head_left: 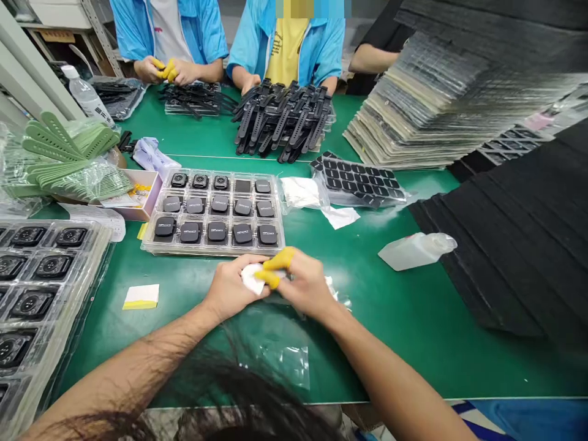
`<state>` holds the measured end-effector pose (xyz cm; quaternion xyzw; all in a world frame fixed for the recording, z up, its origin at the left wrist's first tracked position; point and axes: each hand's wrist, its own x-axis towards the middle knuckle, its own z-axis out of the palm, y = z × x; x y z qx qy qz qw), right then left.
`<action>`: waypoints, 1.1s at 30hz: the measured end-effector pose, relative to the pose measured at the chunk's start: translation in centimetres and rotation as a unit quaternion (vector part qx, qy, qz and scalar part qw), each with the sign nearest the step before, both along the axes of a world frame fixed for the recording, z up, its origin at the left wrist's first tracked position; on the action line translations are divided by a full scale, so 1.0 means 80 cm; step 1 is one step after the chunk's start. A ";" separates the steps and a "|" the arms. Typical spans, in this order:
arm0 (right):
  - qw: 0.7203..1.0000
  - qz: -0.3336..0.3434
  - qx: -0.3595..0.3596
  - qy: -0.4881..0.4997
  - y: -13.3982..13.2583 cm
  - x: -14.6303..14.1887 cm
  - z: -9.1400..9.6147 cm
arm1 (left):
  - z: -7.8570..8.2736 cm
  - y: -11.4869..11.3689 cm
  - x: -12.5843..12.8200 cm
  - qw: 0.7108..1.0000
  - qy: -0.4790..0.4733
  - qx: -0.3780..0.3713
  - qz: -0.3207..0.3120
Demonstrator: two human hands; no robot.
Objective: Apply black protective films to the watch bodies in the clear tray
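My left hand and my right hand meet just above the green table, close to its near edge. Both are closed around a small white cloth held between them. My right thumb and forefinger wear yellow finger cots and pinch the cloth. Anything wrapped inside the cloth is hidden. Right behind my hands sits a clear tray holding rows of dark square watch bodies. A clear plastic bag lies on the table under my forearms.
A tipped white bottle lies at the right, beside black foam sheets. Trays of watch bodies stack at left, green straps behind them. Across the table, two people in blue jackets handle black straps. Tall tray stacks stand at back right.
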<state>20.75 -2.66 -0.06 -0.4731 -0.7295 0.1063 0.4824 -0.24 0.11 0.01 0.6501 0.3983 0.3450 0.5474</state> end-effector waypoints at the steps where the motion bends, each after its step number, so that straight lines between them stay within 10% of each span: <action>1: 0.998 -0.064 0.009 -0.023 0.004 0.009 -0.002 | 0.000 -0.001 0.000 1.000 -0.010 0.004 0.000; 6: 0.943 -0.330 -0.016 -0.027 -0.007 0.054 0.000 | 0.002 -0.011 -0.002 0.989 -0.034 0.142 0.030; 12: 0.904 -0.174 -0.236 0.310 -0.074 0.017 -0.023 | -0.001 -0.015 -0.004 0.969 -0.047 0.244 -0.002; 18: 0.915 -0.356 -0.181 -0.060 -0.081 0.083 -0.027 | 0.003 -0.009 -0.005 0.976 0.054 0.206 0.038; 28: 0.836 -0.319 -0.272 -0.353 0.142 0.185 0.056 | 0.005 -0.010 -0.002 0.984 0.024 0.175 0.013; 33: 0.800 -0.283 -0.330 -0.413 0.172 0.189 0.048 | 0.004 -0.011 -0.004 0.981 0.018 0.190 0.016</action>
